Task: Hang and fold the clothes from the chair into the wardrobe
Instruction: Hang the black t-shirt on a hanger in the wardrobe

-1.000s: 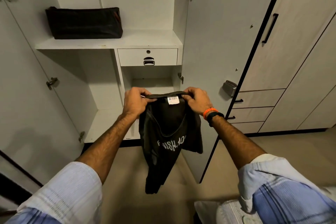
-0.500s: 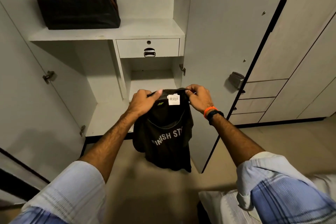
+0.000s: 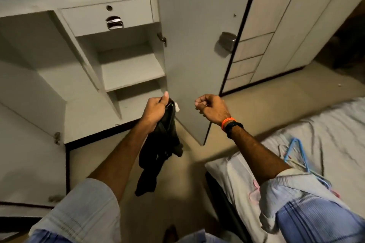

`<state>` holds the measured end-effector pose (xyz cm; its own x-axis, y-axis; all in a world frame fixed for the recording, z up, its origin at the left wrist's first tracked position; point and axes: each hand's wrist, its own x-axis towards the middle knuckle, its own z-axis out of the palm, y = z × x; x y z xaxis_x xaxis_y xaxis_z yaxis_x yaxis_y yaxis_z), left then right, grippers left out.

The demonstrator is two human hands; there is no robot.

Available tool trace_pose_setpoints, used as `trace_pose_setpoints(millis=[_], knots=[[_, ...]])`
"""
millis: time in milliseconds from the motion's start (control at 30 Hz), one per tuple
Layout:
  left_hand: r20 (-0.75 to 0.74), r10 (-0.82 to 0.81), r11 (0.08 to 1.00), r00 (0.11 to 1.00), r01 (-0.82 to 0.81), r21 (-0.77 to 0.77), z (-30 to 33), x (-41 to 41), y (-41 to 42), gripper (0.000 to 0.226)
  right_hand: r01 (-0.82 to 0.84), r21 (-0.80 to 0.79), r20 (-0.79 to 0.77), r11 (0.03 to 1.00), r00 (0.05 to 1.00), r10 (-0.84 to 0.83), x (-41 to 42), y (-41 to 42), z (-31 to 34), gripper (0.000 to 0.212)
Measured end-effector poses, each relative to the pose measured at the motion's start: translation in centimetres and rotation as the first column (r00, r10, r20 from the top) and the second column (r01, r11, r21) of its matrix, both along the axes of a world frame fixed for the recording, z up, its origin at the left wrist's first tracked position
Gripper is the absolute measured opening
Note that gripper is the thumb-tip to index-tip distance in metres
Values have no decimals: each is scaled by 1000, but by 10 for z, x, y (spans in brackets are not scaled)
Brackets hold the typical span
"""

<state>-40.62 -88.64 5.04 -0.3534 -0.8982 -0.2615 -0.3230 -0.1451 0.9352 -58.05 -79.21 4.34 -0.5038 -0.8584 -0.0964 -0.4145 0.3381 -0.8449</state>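
Black cloth, a t-shirt (image 3: pixel 162 144), hangs bunched from the left hand (image 3: pixel 155 111), which grips it at the collar in front of the open wardrobe (image 3: pixel 126 69), so the rest droops clear of the floor. The right hand (image 3: pixel 212 107) is beside it but apart, fingers curled on nothing I can see. A blue hanger (image 3: pixel 296 152) lies on the bed (image 3: pixel 335 124) at the right, within that free hand's reach, which is likely why one hand alone carries the shirt.

Rolled pale-blue striped sleeves (image 3: pixel 83 209), orange wristband (image 3: pixel 227 122).
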Motion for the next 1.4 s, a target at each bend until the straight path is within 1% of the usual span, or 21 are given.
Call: trace_pose_setpoints(millis=[67,233,333,433,533,633,700,733,800,867,1000,1100,1233,1300,1400], knots=[[-4,-9,1000,1000,9,8,-10,-17,11,52,35,18,45,999,998,-35,-8,22,-12,3],[54,-128,992,990,127,19,-32,-81,54,53,184,29,123,983,975,-186,-45,79,-38,10],[94,-224,974,970,224,2,-47,-133,90,55,310,31,180,950,933,-310,-81,119,-56,6],[143,-322,946,936,325,0,-64,-181,125,53,401,30,213,916,892,-398,-117,162,-75,5],[187,-392,918,901,395,21,-87,-226,161,49,486,83,190,870,849,-493,-151,206,-98,12],[252,-446,891,859,453,33,-106,-268,199,50,567,151,154,810,796,-586,-178,251,-127,7],[293,-502,858,814,511,53,-116,-294,223,48,614,195,143,765,753,-642,-192,278,-144,2],[302,-524,844,797,535,53,-120,-300,229,45,629,214,145,747,736,-661,-195,286,-148,1],[311,-581,802,752,593,66,-135,-320,245,41,643,300,170,705,691,-703,-204,308,-163,5],[331,-621,773,710,626,108,-152,-339,254,44,643,377,165,667,662,-731,-212,325,-181,5],[399,-676,723,619,663,196,-184,-371,265,36,694,420,143,585,586,-797,-227,342,-218,5],[354,-702,706,617,668,235,-214,-388,273,32,703,477,128,528,539,-833,-239,345,-243,9],[363,-719,691,593,667,279,-248,-408,279,31,706,528,43,472,533,-845,-259,342,-276,17],[360,-727,683,585,669,293,-266,-415,279,33,732,541,-5,415,497,-868,-268,340,-295,21],[353,-721,692,597,650,314,-283,-419,278,34,753,574,-83,322,445,-892,-279,339,-316,31]])
